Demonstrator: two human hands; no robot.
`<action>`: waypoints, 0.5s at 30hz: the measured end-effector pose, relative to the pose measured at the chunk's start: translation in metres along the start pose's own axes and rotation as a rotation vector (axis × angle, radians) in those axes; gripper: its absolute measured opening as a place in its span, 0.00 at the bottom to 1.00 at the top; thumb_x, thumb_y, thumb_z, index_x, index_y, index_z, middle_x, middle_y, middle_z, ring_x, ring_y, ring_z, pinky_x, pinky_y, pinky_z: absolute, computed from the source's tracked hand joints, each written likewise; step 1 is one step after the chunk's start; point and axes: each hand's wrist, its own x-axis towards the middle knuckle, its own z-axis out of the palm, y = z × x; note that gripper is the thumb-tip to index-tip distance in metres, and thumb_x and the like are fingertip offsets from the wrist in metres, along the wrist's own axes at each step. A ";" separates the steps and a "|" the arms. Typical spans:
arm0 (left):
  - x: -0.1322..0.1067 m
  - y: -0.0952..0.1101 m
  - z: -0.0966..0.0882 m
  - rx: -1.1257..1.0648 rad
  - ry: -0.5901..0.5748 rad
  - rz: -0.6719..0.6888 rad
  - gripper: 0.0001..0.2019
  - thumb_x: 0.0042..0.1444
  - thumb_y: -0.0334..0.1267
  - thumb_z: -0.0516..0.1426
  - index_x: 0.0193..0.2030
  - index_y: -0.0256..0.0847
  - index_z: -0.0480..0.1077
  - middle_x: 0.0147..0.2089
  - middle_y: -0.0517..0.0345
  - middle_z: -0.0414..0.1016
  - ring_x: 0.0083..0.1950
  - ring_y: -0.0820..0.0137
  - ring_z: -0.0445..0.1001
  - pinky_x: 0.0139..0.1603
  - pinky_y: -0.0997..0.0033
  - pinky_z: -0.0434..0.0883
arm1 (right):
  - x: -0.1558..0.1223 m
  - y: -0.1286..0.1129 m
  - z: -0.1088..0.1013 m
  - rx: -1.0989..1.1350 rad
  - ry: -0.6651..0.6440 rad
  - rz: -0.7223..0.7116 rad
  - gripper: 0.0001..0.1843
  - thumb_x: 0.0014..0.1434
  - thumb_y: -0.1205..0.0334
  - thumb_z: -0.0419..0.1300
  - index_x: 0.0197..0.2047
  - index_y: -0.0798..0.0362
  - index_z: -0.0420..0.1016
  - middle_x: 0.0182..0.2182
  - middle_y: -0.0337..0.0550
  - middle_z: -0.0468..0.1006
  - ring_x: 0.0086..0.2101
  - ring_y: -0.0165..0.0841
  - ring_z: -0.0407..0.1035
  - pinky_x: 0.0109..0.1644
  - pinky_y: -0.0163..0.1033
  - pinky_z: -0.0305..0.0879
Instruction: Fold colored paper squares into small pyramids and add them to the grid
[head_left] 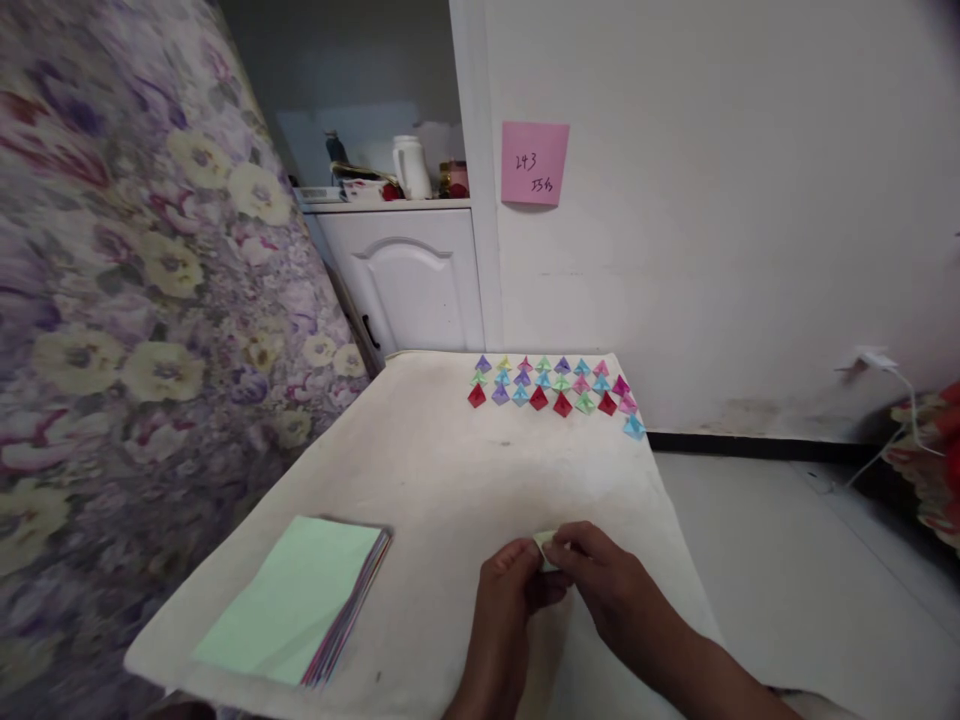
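Note:
Close to the table's near right side, my left hand (517, 580) and my right hand (592, 565) meet around a small folded piece of pale green paper (546, 545). The left fingers pinch its left side, while the right thumb and fingers press on its right. Much of the paper is hidden behind the fingers. To the left lies a stack of coloured paper (300, 590) with a light green sheet on top. Several small folded paper shapes (538, 398) in red, purple, blue, green and pink stand in rows at the table's far right.
A cream cloth covers the table (420, 460). A flowered curtain (187, 300) hangs along the left. Behind are a white cabinet (412, 275) and a wall bearing a pink note (535, 163). A plugged-in white charger (874, 360) is at the right.

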 end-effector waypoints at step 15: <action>0.005 -0.005 -0.010 -0.266 -0.038 0.083 0.09 0.53 0.38 0.58 0.34 0.33 0.73 0.37 0.47 0.78 0.44 0.60 0.76 0.44 0.64 0.70 | -0.006 0.002 0.034 -0.342 0.039 -0.039 0.35 0.54 0.79 0.48 0.64 0.47 0.53 0.63 0.50 0.54 0.56 0.44 0.57 0.49 0.51 0.69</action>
